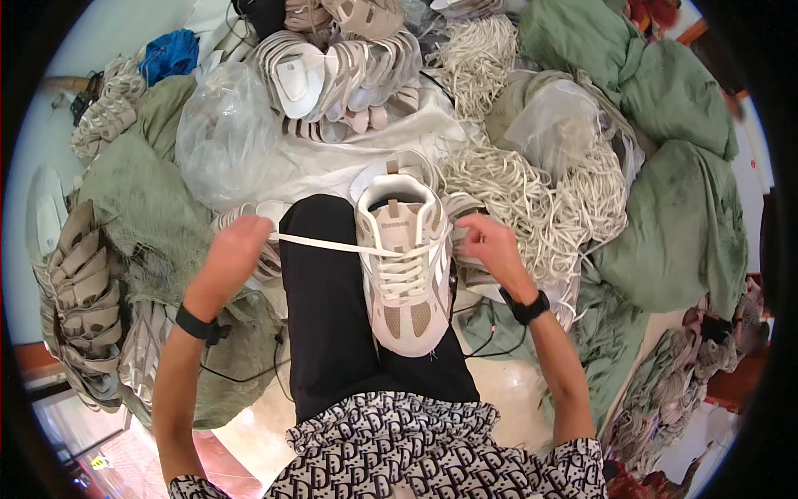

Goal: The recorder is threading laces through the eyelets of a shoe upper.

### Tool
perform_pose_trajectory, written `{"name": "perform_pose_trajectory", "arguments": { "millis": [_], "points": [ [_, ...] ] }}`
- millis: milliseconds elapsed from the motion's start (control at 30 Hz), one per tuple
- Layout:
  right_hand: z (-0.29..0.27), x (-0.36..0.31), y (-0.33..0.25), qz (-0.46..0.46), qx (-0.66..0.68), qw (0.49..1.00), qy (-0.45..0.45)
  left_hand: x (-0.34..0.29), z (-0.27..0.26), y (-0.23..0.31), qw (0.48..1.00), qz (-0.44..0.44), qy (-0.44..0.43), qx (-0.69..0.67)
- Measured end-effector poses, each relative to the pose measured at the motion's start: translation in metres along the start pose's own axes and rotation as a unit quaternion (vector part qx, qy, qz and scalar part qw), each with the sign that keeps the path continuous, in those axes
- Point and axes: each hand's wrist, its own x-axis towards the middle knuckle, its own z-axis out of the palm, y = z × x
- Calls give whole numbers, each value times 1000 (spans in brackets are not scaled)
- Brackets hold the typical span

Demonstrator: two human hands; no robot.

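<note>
A beige and white sneaker (410,328) rests on my black-trousered lap, toe toward me and collar away. Its cream shoelace (324,244) crosses the lower tongue and is threaded through the eyelets below. My left hand (238,254) is closed on one lace end, drawn out taut to the left of the shoe. On the other side, my right hand (496,251) pinches the lace close to the shoe's right edge; its fingertips are partly hard to make out. Both wrists wear dark bands.
Loose cream laces (532,195) lie heaped at the right, beside green cloth sacks (673,224). Stacked shoe uppers (332,75) stand ahead, with more uppers (83,299) at the left. A clear plastic bag (226,137) and a blue bundle (170,56) sit at the far left.
</note>
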Motion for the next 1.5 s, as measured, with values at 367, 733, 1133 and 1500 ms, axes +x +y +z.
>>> {"name": "perform_pose_trajectory", "arguments": {
  "millis": [367,733,1133,1500],
  "points": [
    [14,14,27,34,73,996,24,41,-25,50,979,-96,84,159],
    [-58,7,-125,-182,145,966,114,96,-57,118,674,-84,95,-728],
    [-40,5,-133,-131,128,977,105,124,-59,152,649,-147,-3,-747],
    [-18,5,-139,-117,507,853,32,136,-77,139,634,-108,83,-762]
  ]
}}
